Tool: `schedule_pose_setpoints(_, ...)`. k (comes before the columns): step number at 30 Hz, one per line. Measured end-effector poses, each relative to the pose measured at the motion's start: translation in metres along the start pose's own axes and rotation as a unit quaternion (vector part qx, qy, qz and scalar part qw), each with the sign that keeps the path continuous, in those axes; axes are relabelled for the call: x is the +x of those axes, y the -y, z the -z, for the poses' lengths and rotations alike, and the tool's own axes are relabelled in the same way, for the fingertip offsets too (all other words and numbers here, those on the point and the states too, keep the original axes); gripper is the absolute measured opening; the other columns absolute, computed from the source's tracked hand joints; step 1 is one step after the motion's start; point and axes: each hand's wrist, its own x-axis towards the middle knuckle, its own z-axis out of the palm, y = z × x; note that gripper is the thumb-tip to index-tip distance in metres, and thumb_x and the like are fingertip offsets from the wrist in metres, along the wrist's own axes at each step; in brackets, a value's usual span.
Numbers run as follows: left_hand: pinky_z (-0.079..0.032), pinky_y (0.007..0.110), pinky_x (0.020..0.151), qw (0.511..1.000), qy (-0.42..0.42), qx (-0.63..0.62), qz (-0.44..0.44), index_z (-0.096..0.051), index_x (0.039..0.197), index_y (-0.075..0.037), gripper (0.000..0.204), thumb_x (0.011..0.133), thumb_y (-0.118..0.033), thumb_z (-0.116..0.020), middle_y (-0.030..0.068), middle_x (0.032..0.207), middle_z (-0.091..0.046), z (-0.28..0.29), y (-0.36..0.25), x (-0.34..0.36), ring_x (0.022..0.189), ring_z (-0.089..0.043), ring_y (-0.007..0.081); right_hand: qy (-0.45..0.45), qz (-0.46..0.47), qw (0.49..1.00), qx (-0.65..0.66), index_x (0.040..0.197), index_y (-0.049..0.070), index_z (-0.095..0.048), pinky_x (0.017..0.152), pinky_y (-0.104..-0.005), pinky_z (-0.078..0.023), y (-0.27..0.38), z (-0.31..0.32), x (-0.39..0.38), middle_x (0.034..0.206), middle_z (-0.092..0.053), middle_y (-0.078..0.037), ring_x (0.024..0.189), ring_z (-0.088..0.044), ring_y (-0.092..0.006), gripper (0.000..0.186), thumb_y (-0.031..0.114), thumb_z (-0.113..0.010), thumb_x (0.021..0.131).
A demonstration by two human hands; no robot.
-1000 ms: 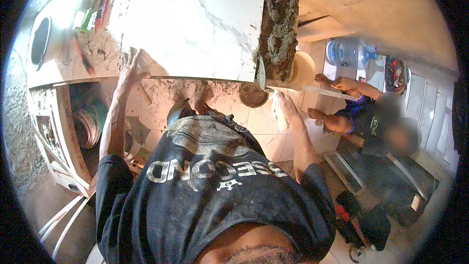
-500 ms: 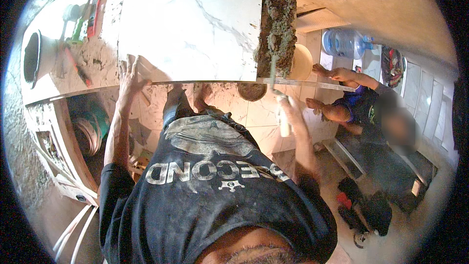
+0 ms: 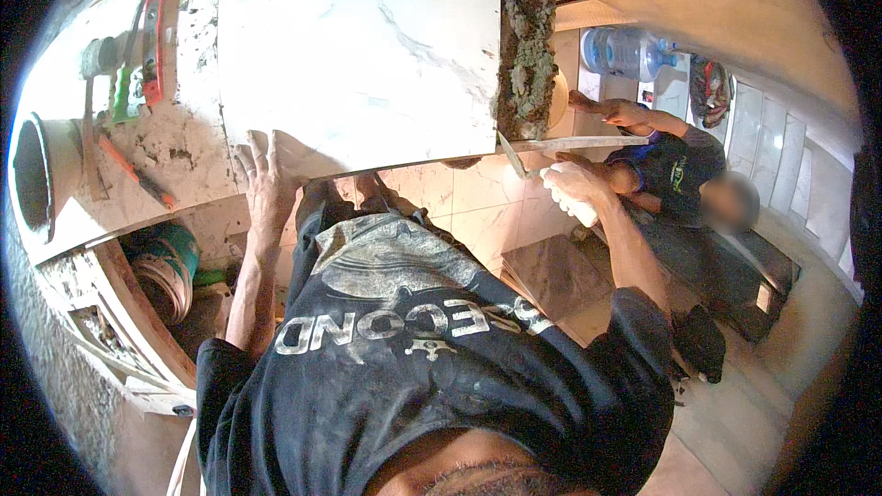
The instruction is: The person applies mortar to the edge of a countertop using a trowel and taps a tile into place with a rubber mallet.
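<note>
A large white marbled tile (image 3: 367,46) lies on the counter before me. My left hand (image 3: 269,170) rests on its near edge, fingers spread flat and holding nothing. Off the tile's near right corner, my right hand (image 3: 571,186) is wrapped round the pale handle of a trowel (image 3: 511,154). The trowel's blade slants up and left, its tip close to that corner; whether it touches cannot be told. Beside the tile's right side runs a strip of rough grey mortar (image 3: 525,46), ending near the counter's front edge.
On the left stand a red spirit level (image 3: 153,46), a green-handled tool (image 3: 121,92), an orange-handled tool (image 3: 138,173) and a bucket (image 3: 46,174). A teal bucket (image 3: 179,253) sits below. At right a co-worker (image 3: 684,170) sits near a blue water bottle (image 3: 625,52).
My right hand has swung right and the trowel has gone from upright over the mortar's near end to slanting by the tile corner. My left hand stays on the tile; the whole view has shifted.
</note>
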Motion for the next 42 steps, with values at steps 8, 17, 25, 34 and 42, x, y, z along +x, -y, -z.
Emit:
schedule_pose_setpoints(8, -0.007, 0.058, 0.113, 1.0, -0.01, -0.007, -0.001, -0.021, 0.148, -0.011, 0.086, 0.078, -0.027, -0.067, 0.0277, 0.153, -0.005, -0.007, 0.0, 0.001, 0.137, -0.006, 0.0541, 0.094, -0.028, 0.984, 0.147, 0.087, 0.005, -0.058, 0.034, -0.0288, -0.041, 0.009, 0.013, -0.001, 0.06, -0.053, -0.002, 0.041, -0.049, -0.0134, 0.036, 0.039, -0.049, 0.095)
schedule_pose_setpoints(17, -0.007, 0.059, 0.113, 0.996, 0.026, -0.087, 0.01, -0.021, 0.148, -0.009, 0.091, 0.076, -0.029, -0.072, 0.029, 0.152, -0.003, 0.012, -0.008, 0.0, 0.137, -0.003, 0.055, -0.016, 0.122, 0.973, 0.194, 0.09, 0.005, -0.055, 0.031, -0.0264, -0.036, 0.04, 0.02, -0.023, 0.057, -0.05, -0.002, 0.038, -0.046, -0.0119, 0.036, 0.039, -0.047, 0.095)
schedule_pose_setpoints(25, -0.008, 0.06, 0.112, 0.997, 0.016, -0.069, 0.001, -0.019, 0.148, -0.008, 0.087, 0.078, -0.025, -0.067, 0.0303, 0.152, -0.003, 0.006, -0.007, 0.0, 0.137, -0.003, 0.055, -0.015, 0.104, 0.973, 0.205, 0.092, 0.005, -0.053, 0.034, -0.0268, -0.039, 0.014, -0.014, 0.002, 0.06, -0.049, -0.001, 0.041, -0.048, -0.0129, 0.033, 0.038, -0.048, 0.095)
schedule_pose_setpoints(34, -0.013, 0.059, 0.112, 0.997, 0.001, -0.071, 0.016, -0.024, 0.147, -0.012, 0.088, 0.075, -0.025, -0.073, 0.0273, 0.152, -0.008, 0.01, -0.012, -0.005, 0.138, -0.007, 0.053, -0.302, 0.345, 0.883, -0.103, 0.116, 0.002, -0.049, 0.066, -0.0414, -0.054, -0.043, -0.054, 0.05, 0.084, -0.063, -0.017, 0.074, -0.065, -0.0334, 0.037, 0.031, -0.05, 0.093)
schedule_pose_setpoints(42, -0.026, 0.052, 0.11, 0.999, 0.002, -0.016, 0.046, -0.025, 0.146, -0.013, 0.097, 0.066, -0.021, -0.08, 0.0231, 0.153, -0.011, 0.01, -0.011, 0.0, 0.138, -0.017, 0.0468, -0.305, 0.385, 0.85, -0.188, 0.109, 0.002, -0.053, 0.076, -0.0452, -0.049, -0.034, 0.021, 0.092, 0.093, -0.064, -0.019, 0.087, -0.062, -0.0373, 0.041, 0.038, -0.057, 0.09)
